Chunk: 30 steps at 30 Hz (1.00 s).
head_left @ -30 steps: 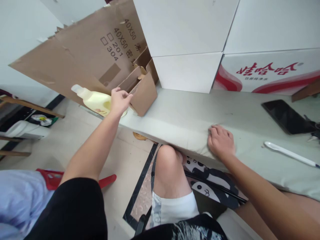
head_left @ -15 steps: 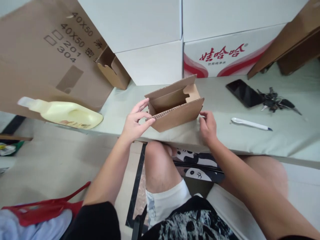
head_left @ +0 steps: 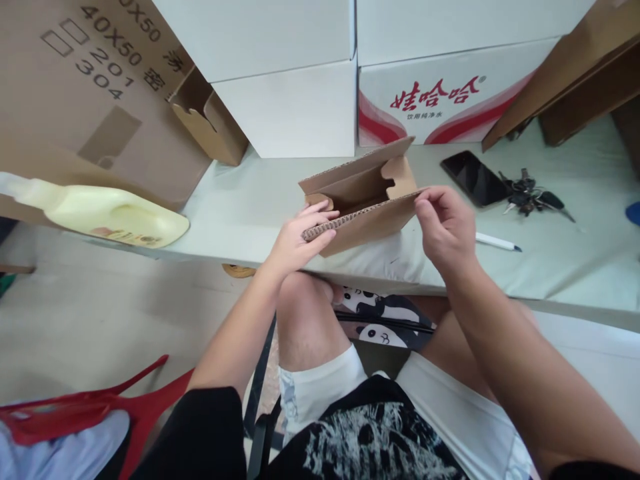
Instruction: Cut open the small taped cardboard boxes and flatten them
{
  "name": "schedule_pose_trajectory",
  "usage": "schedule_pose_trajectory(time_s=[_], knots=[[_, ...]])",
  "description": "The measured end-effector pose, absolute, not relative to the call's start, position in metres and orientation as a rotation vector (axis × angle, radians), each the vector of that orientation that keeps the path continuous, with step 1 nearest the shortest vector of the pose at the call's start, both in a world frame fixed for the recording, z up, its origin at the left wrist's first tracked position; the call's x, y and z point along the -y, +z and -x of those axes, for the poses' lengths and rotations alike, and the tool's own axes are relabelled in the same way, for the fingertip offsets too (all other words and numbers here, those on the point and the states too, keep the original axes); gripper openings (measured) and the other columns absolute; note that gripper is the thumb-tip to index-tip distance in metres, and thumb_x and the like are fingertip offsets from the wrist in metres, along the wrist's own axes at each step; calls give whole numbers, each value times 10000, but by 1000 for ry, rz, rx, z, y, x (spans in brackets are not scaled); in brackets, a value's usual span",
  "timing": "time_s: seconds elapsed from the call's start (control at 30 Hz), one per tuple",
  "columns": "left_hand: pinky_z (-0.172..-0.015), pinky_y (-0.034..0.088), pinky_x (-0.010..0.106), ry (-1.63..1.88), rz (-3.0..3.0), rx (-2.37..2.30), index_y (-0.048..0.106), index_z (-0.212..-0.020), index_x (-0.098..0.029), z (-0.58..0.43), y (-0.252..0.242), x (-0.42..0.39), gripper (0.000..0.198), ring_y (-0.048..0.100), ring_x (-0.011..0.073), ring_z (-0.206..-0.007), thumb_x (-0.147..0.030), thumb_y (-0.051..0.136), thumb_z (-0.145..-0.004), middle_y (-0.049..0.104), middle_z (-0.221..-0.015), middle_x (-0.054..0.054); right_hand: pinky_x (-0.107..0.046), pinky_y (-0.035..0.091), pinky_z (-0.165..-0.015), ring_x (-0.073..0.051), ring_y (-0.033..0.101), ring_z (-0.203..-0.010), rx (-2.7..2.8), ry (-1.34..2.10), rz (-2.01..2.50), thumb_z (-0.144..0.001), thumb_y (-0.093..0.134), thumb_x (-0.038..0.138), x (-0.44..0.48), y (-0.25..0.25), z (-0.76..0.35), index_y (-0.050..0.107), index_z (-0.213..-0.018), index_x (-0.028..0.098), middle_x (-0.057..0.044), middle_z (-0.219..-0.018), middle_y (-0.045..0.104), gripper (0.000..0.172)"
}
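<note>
Just in front of the Wahaha water carton (head_left: 445, 100), on the cloth-covered table (head_left: 590, 267): a corrugated cardboard box (head_left: 375, 220). Stands set up, top not closed. With the left hand (head_left: 295, 243), half-curled, gripping the near panel (head_left: 357, 233) at its left end; with the right hand (head_left: 447, 223), nearly closed, pinching its right corner.

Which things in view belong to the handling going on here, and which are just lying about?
In use:
open rectangular brown cardboard box, near edge held by the left hand and right hand

Apparently just lying about, untouched:
pale yellow plastic bottle
flat black phone
bunch of dark keys
slim white pen
second brown cardboard box, possibly related
</note>
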<state>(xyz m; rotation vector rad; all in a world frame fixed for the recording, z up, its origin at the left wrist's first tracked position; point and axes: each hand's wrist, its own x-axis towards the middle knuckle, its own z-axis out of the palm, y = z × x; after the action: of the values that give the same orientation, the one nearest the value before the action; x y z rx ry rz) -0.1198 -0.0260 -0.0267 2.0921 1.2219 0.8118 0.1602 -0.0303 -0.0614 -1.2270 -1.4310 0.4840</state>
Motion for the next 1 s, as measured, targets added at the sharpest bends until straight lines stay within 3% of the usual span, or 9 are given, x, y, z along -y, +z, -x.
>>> schedule_pose_trajectory(time_s=[0.13,0.27,0.33,0.4,0.5,0.6,0.7,0.83,1.0], knots=[[-1254,423,537,844,-1933,-1201,781,-995,-193,118,-29,32,389,672,319,-1345,-561,722,-883,785,-1257,131,-361,512,-696,-162,574,-722,1413,471,1244,-967,550,491,48,-65,-163,483,-979,262,-10,-834,546,239],[-1093,558,464,917,-1874,-1222,711,-939,-202,110,-37,37,374,731,290,-1206,-562,748,-847,799,-1129,97,-344,472,-635,-158,534,-678,1419,555,1256,-928,584,457,56,-74,-171,447,-1106,274,7,-828,489,290],[-1060,568,431,1020,-1854,-1299,672,-992,-213,104,-46,33,413,727,264,-1148,-595,735,-848,776,-1100,77,-369,506,-678,-183,577,-784,1464,492,1343,-884,632,461,50,-78,-177,466,-1157,257,-40,-951,539,379],[-1115,530,435,1178,-1798,-1429,621,-1106,-220,99,-59,24,526,683,267,-1205,-652,739,-830,724,-1202,98,-414,547,-758,-236,614,-971,1521,391,1429,-818,703,484,37,-81,-186,467,-1260,234,-123,-1192,557,561],[-1230,434,478,1269,-1670,-1543,433,-1404,-248,94,-80,5,898,488,330,-1491,-761,774,-750,466,-1587,177,-506,569,-925,-336,552,-1292,1659,388,1419,-758,761,557,11,-89,-199,346,-1480,226,-218,-1539,397,896],[-1283,377,495,1192,-1617,-1435,256,-1542,-298,95,-97,-10,1108,301,348,-1624,-864,726,-714,246,-1741,176,-570,499,-1111,-361,414,-1505,1767,562,1304,-804,715,607,-10,-101,-208,191,-1591,247,-211,-1686,253,1011],[-1299,364,488,1203,-1583,-1321,254,-1550,-312,97,-107,-16,1134,292,332,-1634,-903,705,-693,304,-1730,173,-584,457,-1168,-339,402,-1540,1725,717,1215,-865,634,635,-18,-116,-211,89,-1626,259,-198,-1689,273,1009],[-1292,369,483,1239,-1559,-1192,273,-1546,-361,102,-113,-18,1098,338,326,-1614,-842,771,-693,372,-1699,136,-603,509,-1109,-346,456,-1497,1669,724,1125,-859,606,725,-24,-136,-212,66,-1650,339,-149,-1603,385,1032],[-1303,341,472,1249,-1553,-1098,272,-1549,-411,105,-115,-22,1037,311,317,-1624,-747,817,-734,391,-1674,98,-602,516,-1134,-363,424,-1526,1603,666,1028,-800,678,746,-41,-149,-213,114,-1629,453,-67,-1724,222,1045]])
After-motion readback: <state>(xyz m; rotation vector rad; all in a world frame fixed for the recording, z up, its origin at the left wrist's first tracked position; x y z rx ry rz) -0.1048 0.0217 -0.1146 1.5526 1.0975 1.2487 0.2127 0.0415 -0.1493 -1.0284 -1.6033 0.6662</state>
